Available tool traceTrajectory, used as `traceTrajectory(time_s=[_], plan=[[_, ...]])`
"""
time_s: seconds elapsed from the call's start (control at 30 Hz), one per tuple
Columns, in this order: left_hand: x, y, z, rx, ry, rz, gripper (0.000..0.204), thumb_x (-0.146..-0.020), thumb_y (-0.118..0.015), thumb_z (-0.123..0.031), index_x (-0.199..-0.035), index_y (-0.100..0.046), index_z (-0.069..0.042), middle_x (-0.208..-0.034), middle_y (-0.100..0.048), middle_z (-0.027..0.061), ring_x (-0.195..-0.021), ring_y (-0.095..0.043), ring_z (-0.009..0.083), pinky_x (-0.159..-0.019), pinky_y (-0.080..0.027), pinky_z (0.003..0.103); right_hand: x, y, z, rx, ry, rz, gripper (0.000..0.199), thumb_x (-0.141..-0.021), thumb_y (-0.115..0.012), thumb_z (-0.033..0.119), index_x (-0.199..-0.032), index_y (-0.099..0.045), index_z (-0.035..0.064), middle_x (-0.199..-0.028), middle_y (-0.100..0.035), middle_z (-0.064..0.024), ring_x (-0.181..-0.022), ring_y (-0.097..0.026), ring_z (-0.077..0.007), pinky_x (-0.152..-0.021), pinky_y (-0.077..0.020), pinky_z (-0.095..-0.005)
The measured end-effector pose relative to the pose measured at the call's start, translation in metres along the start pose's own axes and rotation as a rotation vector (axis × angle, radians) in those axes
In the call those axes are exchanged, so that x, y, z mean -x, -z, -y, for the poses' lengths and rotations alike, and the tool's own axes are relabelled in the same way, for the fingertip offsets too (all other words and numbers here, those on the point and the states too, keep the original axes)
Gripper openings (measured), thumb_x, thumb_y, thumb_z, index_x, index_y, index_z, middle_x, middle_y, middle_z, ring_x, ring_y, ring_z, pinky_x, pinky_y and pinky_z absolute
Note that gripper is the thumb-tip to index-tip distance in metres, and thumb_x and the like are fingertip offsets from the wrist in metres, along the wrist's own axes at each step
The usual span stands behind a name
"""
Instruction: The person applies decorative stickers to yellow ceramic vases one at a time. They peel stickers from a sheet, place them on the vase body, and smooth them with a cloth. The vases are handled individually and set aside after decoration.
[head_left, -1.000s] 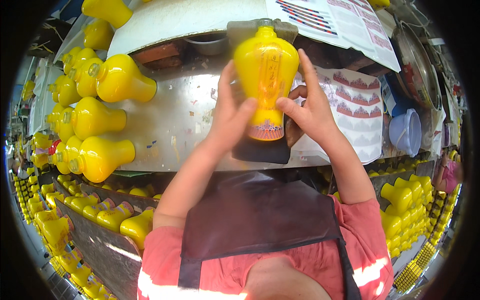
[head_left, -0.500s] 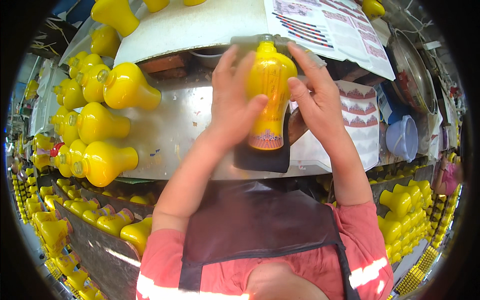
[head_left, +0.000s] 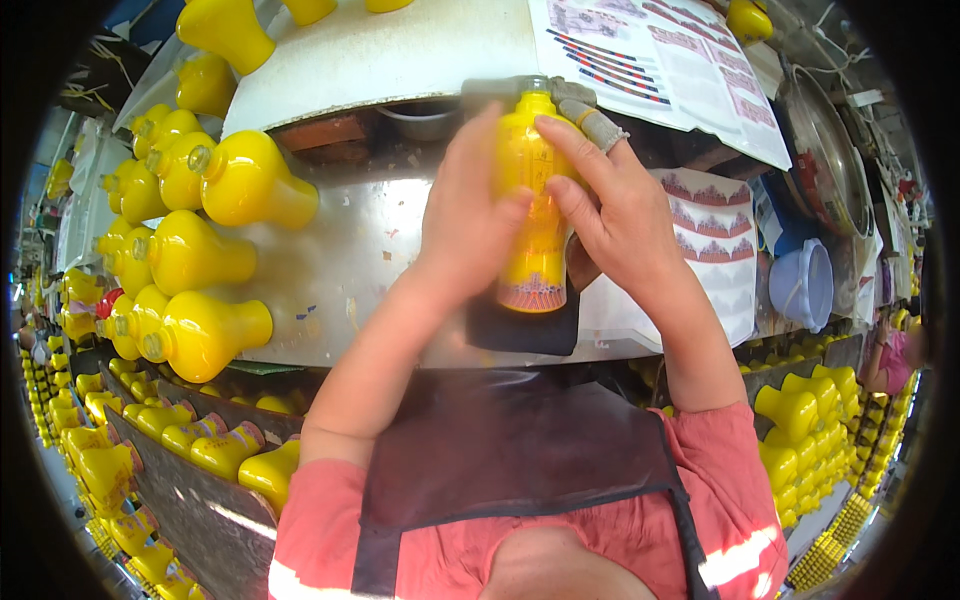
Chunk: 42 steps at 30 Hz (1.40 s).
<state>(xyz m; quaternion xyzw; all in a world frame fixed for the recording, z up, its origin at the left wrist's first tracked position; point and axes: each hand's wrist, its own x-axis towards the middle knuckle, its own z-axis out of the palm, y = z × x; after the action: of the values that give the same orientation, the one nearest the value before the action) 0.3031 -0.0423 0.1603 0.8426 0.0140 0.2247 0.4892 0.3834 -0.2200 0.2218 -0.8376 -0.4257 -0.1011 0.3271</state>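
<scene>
A glossy yellow bottle (head_left: pixel 532 245) lies between my hands, its glass neck pointing away and a patterned band round its near end. Lettering runs along its upper face. My left hand (head_left: pixel 462 220) lies along the left side, thumb on the bottle; its fingers are blurred by motion. From the right, my right hand (head_left: pixel 625 215) presses the thumb and forefinger onto the lettered face. A grey wrap (head_left: pixel 602 130) covers another of its fingers. Beneath the bottle's near end is a black pad (head_left: pixel 522 335). The bottle's underside is hidden.
Several plain yellow bottles (head_left: pixel 200 250) lie in rows at the left of the metal table (head_left: pixel 350 230). Printed decal sheets (head_left: pixel 705 240) lie at the right, others (head_left: pixel 610 70) at the back. A pale blue bucket (head_left: pixel 800 285) stands at the right edge. More bottles fill trays below.
My right forefinger has come down from beside the neck onto the bottle's face, and the thumb has shifted inward. My left hand stays at the left side, fingers closer to the bottle.
</scene>
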Motion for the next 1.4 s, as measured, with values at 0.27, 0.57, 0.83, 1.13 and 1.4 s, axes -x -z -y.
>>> traceTrajectory(time_s=[0.27,0.57,0.83,1.13,1.4], plan=[[0.04,-0.016,0.012,0.516,0.088,0.091,0.104,-0.1,-0.042,-0.074,-0.166,0.003,-0.007,-0.167,-0.022,0.0211,-0.152,-0.031,0.034,-0.123,-0.028,0.046,0.032,0.004,-0.01,-0.539,-0.439,0.154,0.077,-0.097,-0.066,0.027,-0.164,-0.031,0.0095,-0.133,-0.06,-0.0181,-0.078,-0.061,-0.0188,-0.079,-0.0526,-0.0318],[0.044,-0.013,0.01,0.603,0.128,0.07,0.09,-0.1,-0.066,-0.021,-0.168,-0.007,-0.01,-0.168,-0.022,0.0151,-0.143,-0.042,0.0287,-0.119,-0.035,0.043,0.052,-0.017,-0.006,-0.566,-0.462,0.118,0.102,-0.087,-0.075,0.022,-0.166,-0.014,0.0026,-0.158,-0.045,-0.0248,-0.081,-0.068,-0.0184,-0.081,-0.0556,-0.0309],[0.043,-0.01,0.005,0.73,0.175,0.072,0.093,-0.096,-0.068,-0.011,-0.167,-0.008,-0.012,-0.153,-0.045,0.0223,-0.135,-0.055,0.0307,-0.111,-0.047,0.045,0.054,-0.019,-0.01,-0.651,-0.45,0.119,0.105,-0.085,-0.076,0.022,-0.167,-0.013,0.0031,-0.161,-0.04,-0.0252,-0.082,-0.068,-0.017,-0.081,-0.0559,-0.0307],[0.044,-0.009,0.006,0.759,0.183,0.082,0.093,-0.096,-0.066,-0.006,-0.168,-0.007,-0.014,-0.152,-0.047,0.0226,-0.134,-0.056,0.0303,-0.11,-0.048,0.045,0.055,-0.018,-0.009,-0.687,-0.465,0.13,0.105,-0.088,-0.076,0.023,-0.168,-0.011,0.0072,-0.158,-0.042,-0.0183,-0.087,-0.063,-0.013,-0.084,-0.0536,-0.0283],[0.043,-0.012,0.006,0.766,0.178,0.05,0.093,-0.097,-0.068,-0.008,-0.167,-0.008,-0.013,-0.152,-0.047,0.0218,-0.134,-0.056,0.0294,-0.11,-0.048,0.044,0.054,-0.021,-0.01,-0.739,-0.477,0.081,0.102,-0.086,-0.075,0.018,-0.167,-0.014,0.0041,-0.162,-0.04,-0.0255,-0.078,-0.064,-0.0116,-0.077,-0.0551,-0.0266]])
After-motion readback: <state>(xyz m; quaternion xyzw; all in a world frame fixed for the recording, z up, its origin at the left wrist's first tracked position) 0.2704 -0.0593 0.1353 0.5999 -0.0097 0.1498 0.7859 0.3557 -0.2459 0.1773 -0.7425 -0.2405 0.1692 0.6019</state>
